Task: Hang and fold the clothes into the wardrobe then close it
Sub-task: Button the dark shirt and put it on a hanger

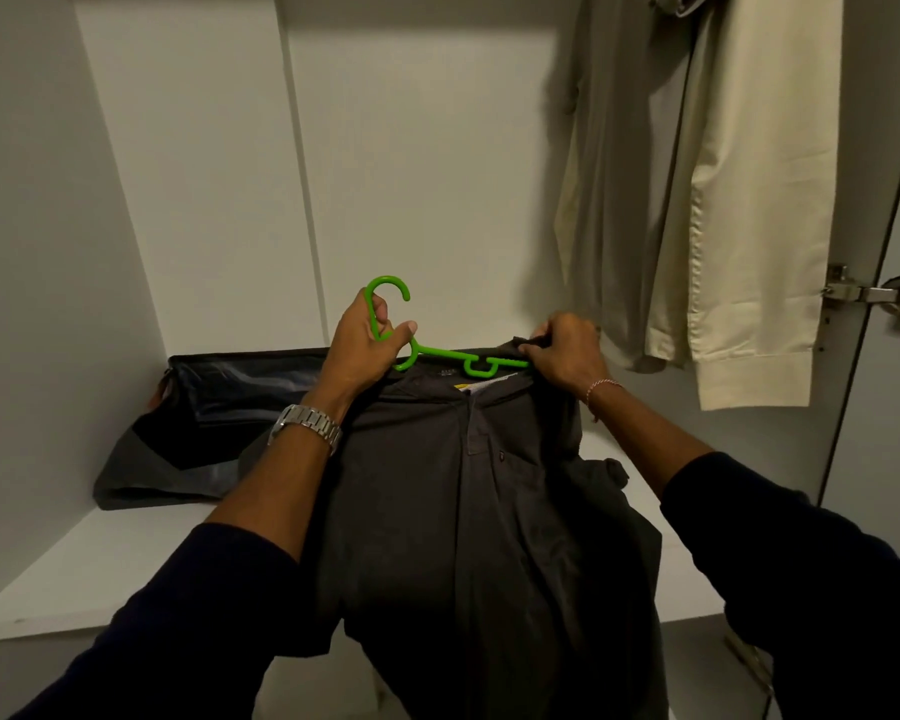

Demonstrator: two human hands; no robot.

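Meanwhile left hand [365, 345] grips green hanger [440, 356], right hand [567, 356] pinches dark shirt [468, 511] collar; bag [214, 423] behind, cream clothes [739, 200] hanging right.

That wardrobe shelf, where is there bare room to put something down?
The white wardrobe shelf is bare at its front left, in front of the dark folded bag. The middle is crowded by the dark grey shirt on its green plastic hanger; cream hanging clothes fill the right.

Dim, warm-tinted light falls from above toward twelve o'clock, leaving the back panel [427, 163] brightest, corners at seven and five o'clock murky, edges bowed by wide-angle distortion, focus mostly sharp.
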